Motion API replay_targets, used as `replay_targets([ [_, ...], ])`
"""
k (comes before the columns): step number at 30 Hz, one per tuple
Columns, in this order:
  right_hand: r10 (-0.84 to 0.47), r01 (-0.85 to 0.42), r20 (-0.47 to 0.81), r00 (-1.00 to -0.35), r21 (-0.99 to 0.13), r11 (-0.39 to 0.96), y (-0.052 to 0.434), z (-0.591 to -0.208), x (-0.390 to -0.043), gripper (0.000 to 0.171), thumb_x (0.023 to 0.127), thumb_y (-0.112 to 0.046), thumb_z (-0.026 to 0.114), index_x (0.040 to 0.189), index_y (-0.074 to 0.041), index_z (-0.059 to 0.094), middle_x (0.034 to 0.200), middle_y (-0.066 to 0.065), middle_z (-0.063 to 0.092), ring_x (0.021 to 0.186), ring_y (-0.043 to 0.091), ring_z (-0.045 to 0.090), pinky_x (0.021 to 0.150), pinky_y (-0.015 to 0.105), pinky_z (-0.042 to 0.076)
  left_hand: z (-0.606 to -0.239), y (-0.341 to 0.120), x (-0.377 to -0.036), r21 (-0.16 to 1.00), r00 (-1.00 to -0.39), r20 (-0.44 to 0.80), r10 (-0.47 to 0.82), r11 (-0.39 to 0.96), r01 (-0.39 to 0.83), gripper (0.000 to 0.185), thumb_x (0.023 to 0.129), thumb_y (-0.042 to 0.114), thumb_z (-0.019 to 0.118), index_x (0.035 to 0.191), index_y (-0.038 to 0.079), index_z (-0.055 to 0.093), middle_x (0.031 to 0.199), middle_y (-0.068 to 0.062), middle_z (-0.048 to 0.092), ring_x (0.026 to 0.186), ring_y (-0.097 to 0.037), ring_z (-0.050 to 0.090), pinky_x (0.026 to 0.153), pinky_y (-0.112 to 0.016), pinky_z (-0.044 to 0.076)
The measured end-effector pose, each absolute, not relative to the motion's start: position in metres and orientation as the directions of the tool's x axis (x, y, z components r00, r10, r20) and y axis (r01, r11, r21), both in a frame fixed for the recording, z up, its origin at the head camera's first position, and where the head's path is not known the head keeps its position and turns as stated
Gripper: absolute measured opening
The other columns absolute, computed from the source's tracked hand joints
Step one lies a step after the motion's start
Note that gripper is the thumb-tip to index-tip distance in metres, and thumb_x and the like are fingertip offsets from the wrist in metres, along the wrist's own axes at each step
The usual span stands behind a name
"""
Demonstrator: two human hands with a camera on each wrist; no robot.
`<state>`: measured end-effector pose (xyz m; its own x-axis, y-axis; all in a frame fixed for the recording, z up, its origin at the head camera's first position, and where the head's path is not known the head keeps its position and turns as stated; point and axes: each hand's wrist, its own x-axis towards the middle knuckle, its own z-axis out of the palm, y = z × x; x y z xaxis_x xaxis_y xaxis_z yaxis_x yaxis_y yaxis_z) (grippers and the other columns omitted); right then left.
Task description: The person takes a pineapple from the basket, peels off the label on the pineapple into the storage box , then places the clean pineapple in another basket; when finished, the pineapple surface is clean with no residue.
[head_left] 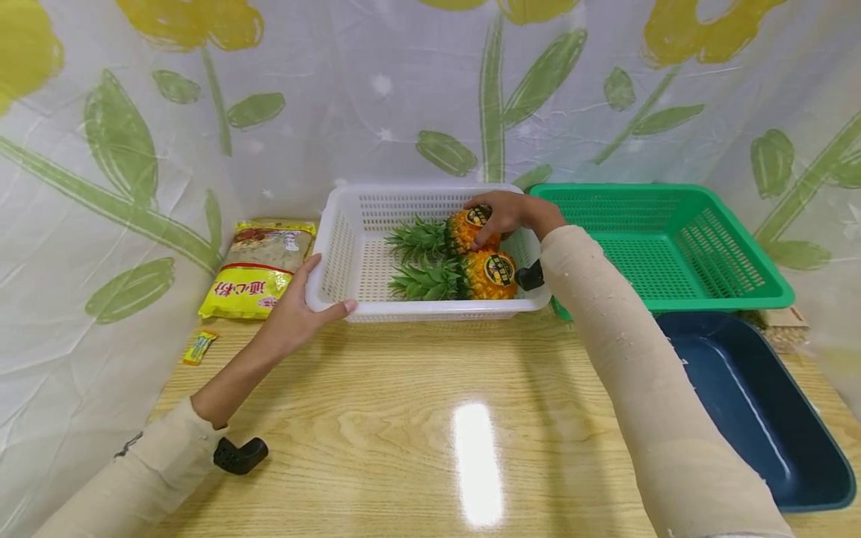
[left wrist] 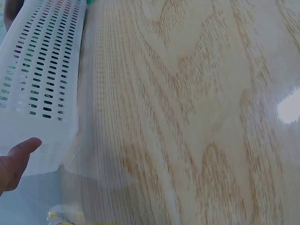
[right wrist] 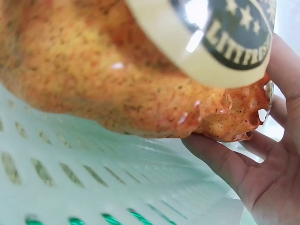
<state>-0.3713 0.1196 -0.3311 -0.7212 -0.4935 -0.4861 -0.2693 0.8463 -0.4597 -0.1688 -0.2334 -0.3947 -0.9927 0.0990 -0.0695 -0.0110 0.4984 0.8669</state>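
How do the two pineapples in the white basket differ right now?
The far pineapple is gripped by the right hand; the near pineapple lies free. The far one's label is partly covered by fingers; the near one's round label shows fully. Both lie on their sides, leaves pointing left, in the white basket.
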Motion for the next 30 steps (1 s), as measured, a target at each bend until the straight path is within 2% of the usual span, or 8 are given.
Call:
replay_targets([
  [10, -0.494, -0.307, -0.452, -0.742, -0.426, 0.851, 0.123, -0.331, -0.373, 0.087, 0.086, -0.038, 0.079, 0.157, -0.022, 0.033, 0.166, 0.012, 0.019, 0.133, 0.033, 0.047, 0.099, 0.049, 0.049, -0.393, -0.232, -0.169, 0.877, -0.991, -0.079, 0.104, 0.481, -0.019, 0.108, 0.089, 0.04, 0.076, 0.162, 0.017, 0.001, 0.156, -0.023, 0.032, 0.132, -0.041, 0.047, 0.109, -0.057, 0.04],
  [13, -0.493, -0.305, -0.444, -0.748, -0.43, 0.85, 0.124, -0.331, -0.373, 0.087, 0.085, -0.038, 0.08, 0.157, -0.021, 0.034, 0.166, 0.013, 0.02, 0.134, 0.035, 0.046, 0.1, 0.05, 0.048, -0.393, -0.232, -0.168, 0.878, -0.991, -0.082, 0.104, 0.478, -0.022, 0.108, 0.089, 0.04, 0.076, 0.162, 0.017, 0.001, 0.156, -0.023, 0.032, 0.132, -0.041, 0.047, 0.109, -0.057, 0.04],
  [18, -0.493, -0.308, -0.43, -0.757, -0.43, 0.849, 0.124, -0.329, -0.372, 0.086, 0.084, -0.037, 0.08, 0.156, -0.02, 0.036, 0.166, 0.015, 0.02, 0.143, 0.037, 0.036, 0.104, 0.053, 0.045, -0.392, -0.231, -0.168, 0.876, -0.991, -0.081, 0.106, 0.482, -0.02, 0.108, 0.089, 0.041, 0.076, 0.163, 0.018, 0.0, 0.157, -0.023, 0.032, 0.134, -0.041, 0.046, 0.11, -0.059, 0.039],
  [30, -0.491, -0.293, -0.42, -0.763, -0.452, 0.842, 0.128, -0.319, -0.368, 0.084, 0.088, -0.036, 0.077, 0.156, -0.018, 0.033, 0.166, 0.017, 0.015, 0.146, 0.039, 0.031, 0.104, 0.053, 0.046, -0.392, -0.231, -0.167, 0.866, -0.992, -0.086, 0.098, 0.5, -0.025, 0.108, 0.089, 0.042, 0.076, 0.163, 0.018, 0.001, 0.155, -0.023, 0.034, 0.131, -0.042, 0.049, 0.107, -0.058, 0.042],
])
